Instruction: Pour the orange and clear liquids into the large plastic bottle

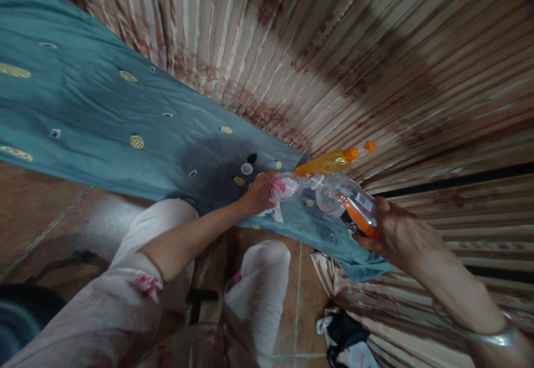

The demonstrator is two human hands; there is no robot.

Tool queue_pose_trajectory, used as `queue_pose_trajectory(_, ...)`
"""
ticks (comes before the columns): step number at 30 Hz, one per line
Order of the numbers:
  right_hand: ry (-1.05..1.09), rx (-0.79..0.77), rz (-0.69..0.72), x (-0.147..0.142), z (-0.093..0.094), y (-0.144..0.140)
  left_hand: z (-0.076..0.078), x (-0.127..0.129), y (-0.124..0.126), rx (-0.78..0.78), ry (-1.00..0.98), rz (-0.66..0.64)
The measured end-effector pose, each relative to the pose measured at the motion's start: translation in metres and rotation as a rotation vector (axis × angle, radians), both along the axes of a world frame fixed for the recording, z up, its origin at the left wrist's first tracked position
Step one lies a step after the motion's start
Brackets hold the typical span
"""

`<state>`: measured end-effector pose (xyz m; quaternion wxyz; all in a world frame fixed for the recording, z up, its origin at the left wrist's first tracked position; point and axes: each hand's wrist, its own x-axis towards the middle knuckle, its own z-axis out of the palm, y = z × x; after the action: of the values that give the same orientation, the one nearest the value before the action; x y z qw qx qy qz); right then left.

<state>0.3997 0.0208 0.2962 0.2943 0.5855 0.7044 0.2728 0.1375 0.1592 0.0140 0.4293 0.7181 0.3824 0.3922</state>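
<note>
My left hand (pixel 261 192) is closed around a clear plastic bottle with a pink label (pixel 284 187). In my right hand (pixel 396 229) is a larger clear bottle with an orange and black label (pixel 348 205), tipped so its neck points left. The two necks meet, or nearly meet, mouth to mouth; I cannot tell whether liquid passes between them. Just behind them lies a yellow spray bottle with an orange nozzle (pixel 329 162). A white cap (pixel 246 168) and a black cap (pixel 252 158) rest on the cloth near my left hand.
A blue-green cloth with yellow patterns (pixel 92 95) covers the long, narrow surface before me. Pleated floral curtains (pixel 267 39) hang behind and to the right. White paper or tissue (pixel 275 212) lies below my left hand. Dark and white fabric (pixel 346 334) is on the tiled floor.
</note>
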Motion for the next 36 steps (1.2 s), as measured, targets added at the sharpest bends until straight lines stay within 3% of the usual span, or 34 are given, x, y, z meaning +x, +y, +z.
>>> queue_pose_trajectory(6, -0.014, -0.042, -0.041, -0.006, 0.004, 0.002, -0.01, 0.0, 0.003, 0.032, -0.037, 0.001)
queue_pose_trajectory(16, 0.02, -0.049, -0.048, -0.006, 0.004, 0.002, 0.0, 0.001, 0.0, 0.0, 0.026, -0.013)
queue_pose_trajectory(36, -0.008, -0.041, -0.049, -0.01, 0.007, 0.003, -0.009, 0.001, 0.002, 0.026, -0.028, -0.005)
